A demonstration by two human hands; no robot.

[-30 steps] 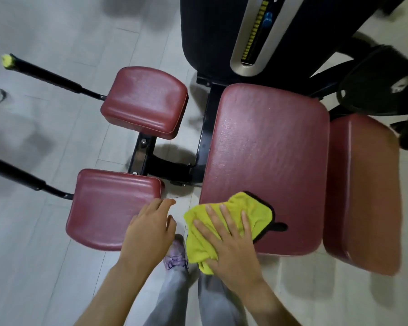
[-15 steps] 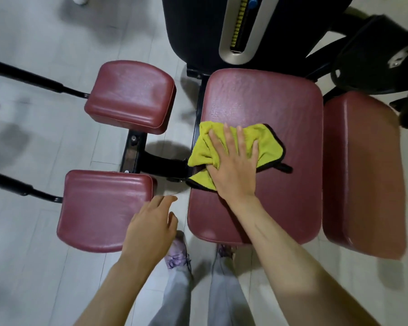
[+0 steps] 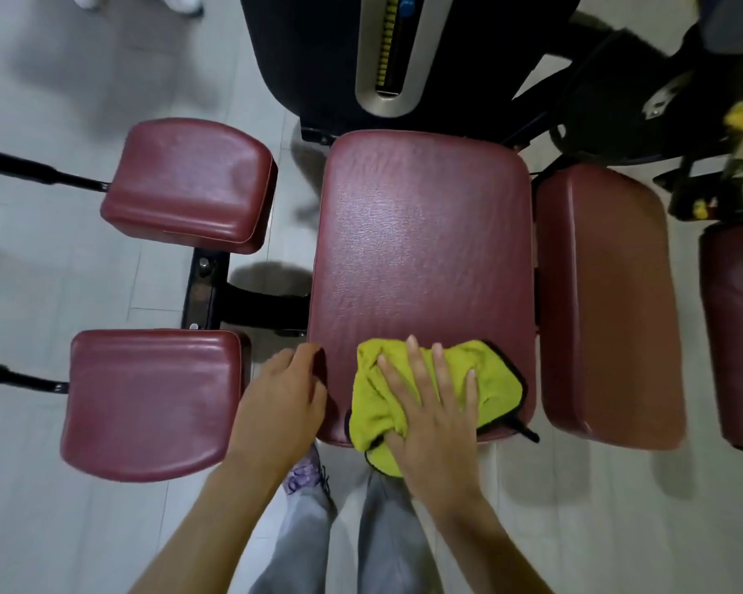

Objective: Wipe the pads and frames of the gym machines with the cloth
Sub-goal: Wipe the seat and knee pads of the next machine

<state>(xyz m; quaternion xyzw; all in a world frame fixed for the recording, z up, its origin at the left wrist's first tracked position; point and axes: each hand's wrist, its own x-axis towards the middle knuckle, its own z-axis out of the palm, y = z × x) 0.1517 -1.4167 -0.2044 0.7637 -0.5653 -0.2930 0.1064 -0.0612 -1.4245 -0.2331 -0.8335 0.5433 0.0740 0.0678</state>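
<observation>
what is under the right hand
A yellow-green cloth lies under the right hand, on the near edge of the red seat pad. The cloth's middle and the pad beneath are hidden.

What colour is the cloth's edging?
Black edging on the yellow-green cloth, clearest in the head view.

There are five maroon pads: one large seat pad [image 3: 421, 259] at the centre, one upper small pad [image 3: 189, 184] at 10 o'clock, one lower small pad [image 3: 151, 400] at 8 o'clock, one long side pad [image 3: 605, 302] at 3 o'clock and one cut-off pad [image 3: 738, 336] beyond it. Two black bars, an upper bar [image 3: 39, 171] and a lower bar [image 3: 18, 377], show at 9 o'clock, and one weight-stack housing [image 3: 309, 57] at 12 o'clock. Toward 6 o'clock are one yellow-green cloth [image 3: 490, 379], two hands, the left hand [image 3: 282, 405] and the right hand [image 3: 434, 418], and one purple shoe [image 3: 303, 469].
</observation>
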